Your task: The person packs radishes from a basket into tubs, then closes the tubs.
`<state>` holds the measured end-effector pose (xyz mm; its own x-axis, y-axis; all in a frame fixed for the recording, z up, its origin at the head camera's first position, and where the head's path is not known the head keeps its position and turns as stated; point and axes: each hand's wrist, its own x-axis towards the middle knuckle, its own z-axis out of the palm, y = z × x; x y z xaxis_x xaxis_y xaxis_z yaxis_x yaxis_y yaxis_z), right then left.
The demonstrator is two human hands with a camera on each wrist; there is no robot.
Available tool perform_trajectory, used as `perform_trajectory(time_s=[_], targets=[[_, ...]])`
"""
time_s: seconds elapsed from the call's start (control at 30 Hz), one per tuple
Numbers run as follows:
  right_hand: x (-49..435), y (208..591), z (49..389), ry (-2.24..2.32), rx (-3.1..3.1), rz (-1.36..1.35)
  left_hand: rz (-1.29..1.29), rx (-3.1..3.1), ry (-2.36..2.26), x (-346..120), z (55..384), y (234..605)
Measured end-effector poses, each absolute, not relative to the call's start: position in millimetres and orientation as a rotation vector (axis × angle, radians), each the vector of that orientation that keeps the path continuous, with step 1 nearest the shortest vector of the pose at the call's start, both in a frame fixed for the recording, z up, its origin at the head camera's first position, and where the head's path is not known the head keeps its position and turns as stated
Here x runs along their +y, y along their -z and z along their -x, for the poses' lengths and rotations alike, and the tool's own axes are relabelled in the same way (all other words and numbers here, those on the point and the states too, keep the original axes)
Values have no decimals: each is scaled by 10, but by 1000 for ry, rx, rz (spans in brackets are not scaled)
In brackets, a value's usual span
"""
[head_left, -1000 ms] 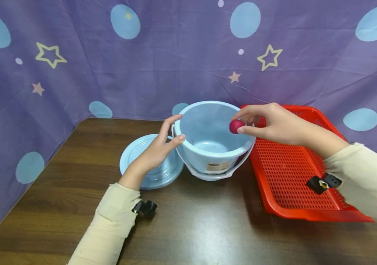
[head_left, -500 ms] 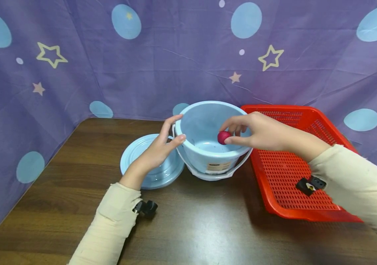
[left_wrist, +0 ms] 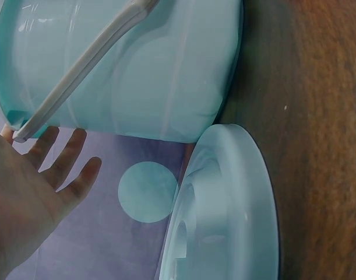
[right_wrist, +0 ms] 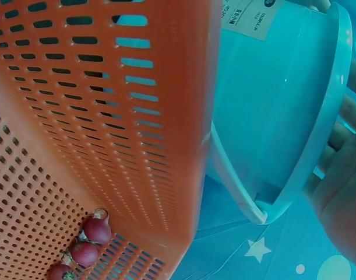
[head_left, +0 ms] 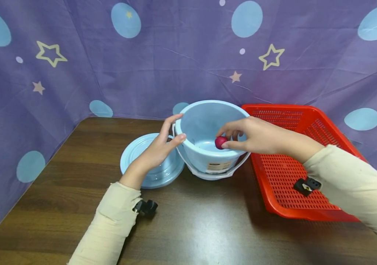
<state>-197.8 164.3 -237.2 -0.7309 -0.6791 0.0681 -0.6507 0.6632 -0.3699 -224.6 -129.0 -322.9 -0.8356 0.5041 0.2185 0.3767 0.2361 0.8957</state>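
My right hand [head_left: 264, 136] pinches a round red radish [head_left: 220, 142] between thumb and fingertips, inside the mouth of a light blue bucket [head_left: 198, 157]. The radish is below the rim, over the bucket's floor. On the bucket's left side my left hand [head_left: 155, 151] touches the rim with spread thumb and forefinger. Its other fingers [left_wrist: 67, 154] extend loosely by the bucket wall in the left wrist view. A white handle [left_wrist: 78, 73] hangs down the bucket's side. From the right wrist, the bucket wall hides the radish.
A light blue round lid [head_left: 160, 179] lies on the brown table [head_left: 188, 221], left of the bucket. To the right stands a red slotted basket [head_left: 288, 184]. Several radishes [right_wrist: 84, 254] sit in its corner. A purple patterned cloth [head_left: 175, 55] hangs behind.
My right hand has carried the radish left and down, from over the bucket's right rim into its mouth. The left hand has stayed at the rim.
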Motion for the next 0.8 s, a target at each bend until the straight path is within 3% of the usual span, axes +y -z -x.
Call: perform_trajectory(time_s=[0.3, 0.8], targets=[[1649, 2363, 1964, 578, 2802, 1118, -840, 2380, -1667, -1292, 2245, 3236], [1888, 2311, 2004, 948, 2930, 1123, -853, 2360, -1667, -1325, 2227, 3246]])
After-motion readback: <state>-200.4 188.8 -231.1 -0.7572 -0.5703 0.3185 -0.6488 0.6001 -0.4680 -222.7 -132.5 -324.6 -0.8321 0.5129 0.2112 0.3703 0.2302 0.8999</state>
